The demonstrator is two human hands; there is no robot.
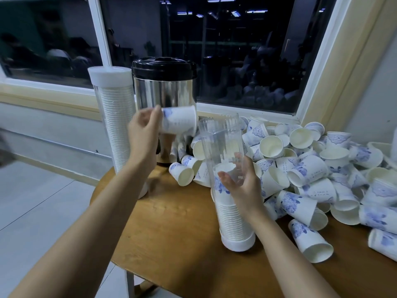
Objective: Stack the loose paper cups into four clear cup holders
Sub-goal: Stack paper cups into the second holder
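My left hand [143,127] pinches a thin white paper cup [179,122] with blue print, tipped on its side, held up in front of the steel urn [165,97]. My right hand [241,181] wraps loosely round the ribbed clear cup holder [223,151], tilted on the wooden table [178,224], partly filled with nested cups. A full, capped holder [113,117] stands upright to the left. Loose cups [309,168] lie heaped to the right.
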